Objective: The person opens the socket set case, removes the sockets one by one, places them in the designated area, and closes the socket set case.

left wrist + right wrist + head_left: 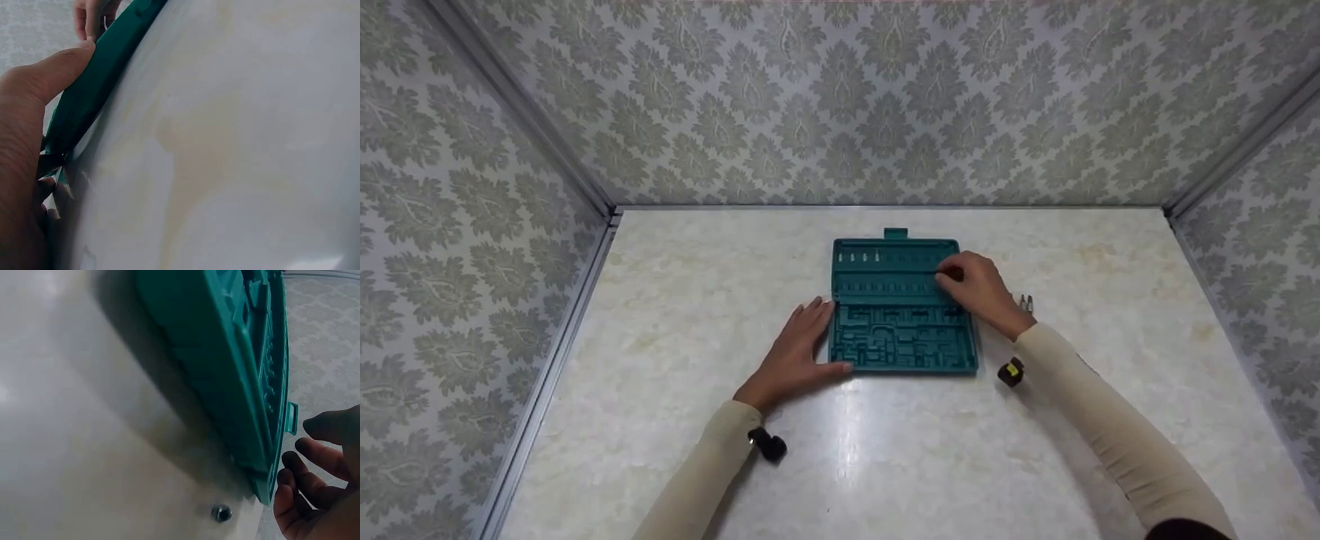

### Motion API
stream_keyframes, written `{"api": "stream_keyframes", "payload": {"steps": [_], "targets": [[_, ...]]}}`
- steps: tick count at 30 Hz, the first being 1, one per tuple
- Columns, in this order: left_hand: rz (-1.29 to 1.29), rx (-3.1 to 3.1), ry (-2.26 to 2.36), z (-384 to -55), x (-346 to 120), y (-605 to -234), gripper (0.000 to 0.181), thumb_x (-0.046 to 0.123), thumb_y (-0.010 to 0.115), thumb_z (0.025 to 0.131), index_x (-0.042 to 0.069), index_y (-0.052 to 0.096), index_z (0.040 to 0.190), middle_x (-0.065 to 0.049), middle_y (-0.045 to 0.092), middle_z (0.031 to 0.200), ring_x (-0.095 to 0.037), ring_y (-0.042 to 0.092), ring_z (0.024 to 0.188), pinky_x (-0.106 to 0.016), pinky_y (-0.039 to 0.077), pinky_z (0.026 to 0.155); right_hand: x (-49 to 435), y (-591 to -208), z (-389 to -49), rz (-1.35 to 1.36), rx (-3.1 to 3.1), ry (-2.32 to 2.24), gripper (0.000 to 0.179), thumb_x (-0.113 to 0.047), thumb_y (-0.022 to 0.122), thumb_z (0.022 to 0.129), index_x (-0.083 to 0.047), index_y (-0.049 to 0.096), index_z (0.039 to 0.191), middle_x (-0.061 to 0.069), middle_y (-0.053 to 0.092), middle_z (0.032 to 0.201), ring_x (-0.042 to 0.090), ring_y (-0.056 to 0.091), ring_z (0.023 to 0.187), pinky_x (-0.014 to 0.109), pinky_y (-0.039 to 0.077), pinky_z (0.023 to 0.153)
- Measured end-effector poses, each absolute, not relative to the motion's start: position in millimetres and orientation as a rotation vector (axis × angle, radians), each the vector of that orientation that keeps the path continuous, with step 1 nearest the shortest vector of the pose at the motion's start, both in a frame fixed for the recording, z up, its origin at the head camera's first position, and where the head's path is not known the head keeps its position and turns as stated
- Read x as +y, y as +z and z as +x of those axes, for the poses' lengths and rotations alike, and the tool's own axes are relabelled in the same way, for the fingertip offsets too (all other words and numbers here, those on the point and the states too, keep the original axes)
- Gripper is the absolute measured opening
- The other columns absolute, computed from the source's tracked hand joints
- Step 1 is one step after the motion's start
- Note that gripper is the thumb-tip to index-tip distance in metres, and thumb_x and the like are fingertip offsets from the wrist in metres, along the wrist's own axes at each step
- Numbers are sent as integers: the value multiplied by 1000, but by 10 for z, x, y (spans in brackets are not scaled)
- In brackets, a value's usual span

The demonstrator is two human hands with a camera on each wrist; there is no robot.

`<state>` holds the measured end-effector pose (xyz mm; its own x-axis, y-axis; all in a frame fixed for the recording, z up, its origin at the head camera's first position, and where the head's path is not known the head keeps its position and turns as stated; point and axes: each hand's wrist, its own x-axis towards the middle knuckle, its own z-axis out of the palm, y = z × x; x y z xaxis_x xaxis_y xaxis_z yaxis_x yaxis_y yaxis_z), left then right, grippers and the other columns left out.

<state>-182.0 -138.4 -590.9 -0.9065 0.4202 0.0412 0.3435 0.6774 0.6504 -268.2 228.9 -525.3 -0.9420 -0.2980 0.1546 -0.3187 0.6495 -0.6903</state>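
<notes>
Four bits (865,257) in green case (915,370), most slots (889,287) bare; loose bits (1030,304) beside. Left hand (796,354) spread against case; right hand (976,285) grip unclear.

Two hands, one left (799,352) and one right (978,289). Between them, one teal case (904,334) with two halves and one latch (895,233). Four silver bits (877,256) sit in it, left of the right hand, and two metal pieces (1030,304) lie just beside the right wrist. Two wrist cameras (771,447), one per arm. Under the hands, one counter (720,262); around them, three patterned walls (840,105).
</notes>
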Motion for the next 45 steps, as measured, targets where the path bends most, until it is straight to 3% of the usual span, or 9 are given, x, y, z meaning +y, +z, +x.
{"api": "stream_keyframes", "payload": {"steps": [18, 28, 38, 45], "targets": [[655, 2779, 1047, -1851, -1372, -5893, 120, 83, 71, 88, 25, 17, 179, 4, 16, 185, -13, 5, 171, -43, 5, 138, 1875, -5229, -2977, 696, -2810, 1223, 25, -13, 72, 108, 2, 77, 127, 16, 75, 122, 32, 72, 111, 55, 59, 99], [610, 2766, 1036, -1816, -1377, -5886, 120, 83, 71, 88, 29, 15, 179, 7, 14, 185, -13, 4, 171, -42, 5, 138, 1720, -5303, -3115, 722, -2819, 1229, 26, -12, 72, 108, 3, 77, 129, 20, 72, 124, 36, 67, 115, 55, 55, 103], [660, 2779, 1024, -1824, -1398, -5905, 121, 84, 69, 89, 23, 17, 179, 3, 17, 185, -13, 5, 171, -42, 5, 138, 1540, -5352, -3262, 815, -2822, 1206, 32, -14, 74, 105, 6, 76, 130, 23, 72, 127, 41, 64, 119, 61, 48, 110], [663, 2777, 1037, -1833, -1400, -5916, 120, 84, 70, 88, 24, 17, 179, 4, 17, 185, -13, 5, 170, -41, 5, 138, 1465, -5437, -3356, 808, -2810, 1265, 34, -16, 76, 104, 6, 77, 130, 24, 73, 125, 40, 65, 116, 60, 51, 109]]}}
